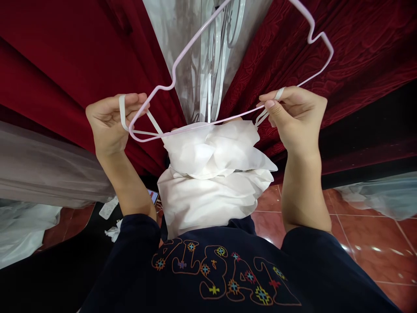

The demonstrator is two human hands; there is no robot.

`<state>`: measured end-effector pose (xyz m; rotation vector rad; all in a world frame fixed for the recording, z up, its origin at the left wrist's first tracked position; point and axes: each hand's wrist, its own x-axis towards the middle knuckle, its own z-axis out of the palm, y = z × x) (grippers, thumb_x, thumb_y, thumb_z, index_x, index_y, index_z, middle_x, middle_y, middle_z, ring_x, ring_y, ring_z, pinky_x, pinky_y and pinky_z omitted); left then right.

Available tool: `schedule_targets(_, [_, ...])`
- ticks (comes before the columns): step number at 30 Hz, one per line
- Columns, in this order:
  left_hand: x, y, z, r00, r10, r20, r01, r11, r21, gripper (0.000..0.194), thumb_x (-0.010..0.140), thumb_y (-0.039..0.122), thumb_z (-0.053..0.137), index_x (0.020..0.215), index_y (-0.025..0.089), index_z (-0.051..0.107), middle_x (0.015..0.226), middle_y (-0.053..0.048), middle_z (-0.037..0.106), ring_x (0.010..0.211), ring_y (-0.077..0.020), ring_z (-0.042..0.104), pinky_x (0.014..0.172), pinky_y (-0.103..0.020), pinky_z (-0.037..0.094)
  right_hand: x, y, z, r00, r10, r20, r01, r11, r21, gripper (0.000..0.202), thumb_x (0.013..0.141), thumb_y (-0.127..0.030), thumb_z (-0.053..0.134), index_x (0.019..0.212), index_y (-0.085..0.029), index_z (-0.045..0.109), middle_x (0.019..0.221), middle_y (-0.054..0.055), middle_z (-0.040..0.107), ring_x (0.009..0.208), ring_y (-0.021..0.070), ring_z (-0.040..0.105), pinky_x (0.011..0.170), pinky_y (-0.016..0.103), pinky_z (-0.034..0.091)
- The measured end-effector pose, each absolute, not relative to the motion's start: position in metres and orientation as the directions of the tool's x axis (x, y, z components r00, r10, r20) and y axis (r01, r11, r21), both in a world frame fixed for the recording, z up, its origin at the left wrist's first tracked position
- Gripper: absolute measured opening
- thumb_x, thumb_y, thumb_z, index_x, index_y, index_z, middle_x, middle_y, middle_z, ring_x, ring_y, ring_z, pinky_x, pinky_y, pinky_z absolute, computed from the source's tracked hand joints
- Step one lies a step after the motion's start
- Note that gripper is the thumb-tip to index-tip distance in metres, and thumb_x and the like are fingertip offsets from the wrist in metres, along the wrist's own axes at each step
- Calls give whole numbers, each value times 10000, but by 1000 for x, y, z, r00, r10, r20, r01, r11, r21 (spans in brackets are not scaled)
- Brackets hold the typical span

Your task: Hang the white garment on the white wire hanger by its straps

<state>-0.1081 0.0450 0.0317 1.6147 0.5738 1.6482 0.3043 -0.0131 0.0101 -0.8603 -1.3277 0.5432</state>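
Holding straps, both hands seemingly pinch the cut-off hanger.

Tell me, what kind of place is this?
It might be a dressing room or a dress shop. There's a frilly white garment with straps, a pink hanger, and big red drapes all around.
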Motion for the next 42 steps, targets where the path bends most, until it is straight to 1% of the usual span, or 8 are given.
schedule_targets(5, [-117,48,15,82,728,681,-218,-654,725,712,576,587,1148,1097,166,906,1095,-119,871,968,-295,877,903,-410,778,299,-16,14,165,800,577,117,565,-816,271,855,-479,942,940,-225,898,892,88,814,727,125,700,725,332,560])
schedule_targets(11, [-133,59,17,-78,794,603,-245,-602,760,984,376,850,1041,1020,130,851,1098,-124,842,933,-327,865,890,-534,774,298,-16,12,186,808,560,132,544,-829,243,859,-488,940,935,-263,890,917,70,814,768,135,688,757,357,546])
schedule_targets(17, [-95,32,57,73,747,661,43,-665,746,410,781,241,1094,1108,190,853,1081,-62,843,988,-303,861,972,-555,769,288,-18,6,164,828,536,162,513,-843,240,907,-501,891,968,-269,877,972,56,822,801,143,713,754,349,584])
schedule_targets(25, [-57,8,106,150,812,564,206,-583,786,152,920,149,958,962,61,841,898,-45,737,880,-196,807,991,-406,724,281,-21,4,148,821,552,228,515,-827,284,924,-580,845,1002,-309,877,965,24,822,762,146,700,691,337,582])
schedule_targets(30, [-48,20,80,-20,703,711,83,-707,702,141,1026,54,833,1004,167,751,847,-5,707,753,-159,744,699,-252,664,277,-28,5,190,812,551,252,503,-827,234,931,-558,841,993,-334,872,955,31,804,795,156,697,584,291,532])
schedule_targets(33, [-34,28,51,-335,752,567,-133,-634,762,229,1047,-9,703,995,208,652,732,38,673,595,-122,655,540,-197,556,273,-31,6,189,808,559,272,504,-820,242,947,-567,818,1006,-338,868,1019,44,812,981,204,760,662,317,616])
schedule_targets(36, [-14,28,26,-442,819,367,-386,-543,746,193,1162,201,563,974,189,605,752,-1,690,661,-131,698,632,-217,585,272,-31,8,203,795,572,283,511,-812,267,960,-568,798,1070,-336,870,1019,39,818,968,202,770,682,322,626])
schedule_targets(42, [-2,24,17,-484,792,372,-414,-582,700,378,1250,336,359,927,210,508,620,33,594,602,-144,664,626,-254,542,284,-36,14,285,742,606,328,519,-789,249,1043,-378,666,1181,-365,874,1160,25,867,553,95,562,519,303,462])
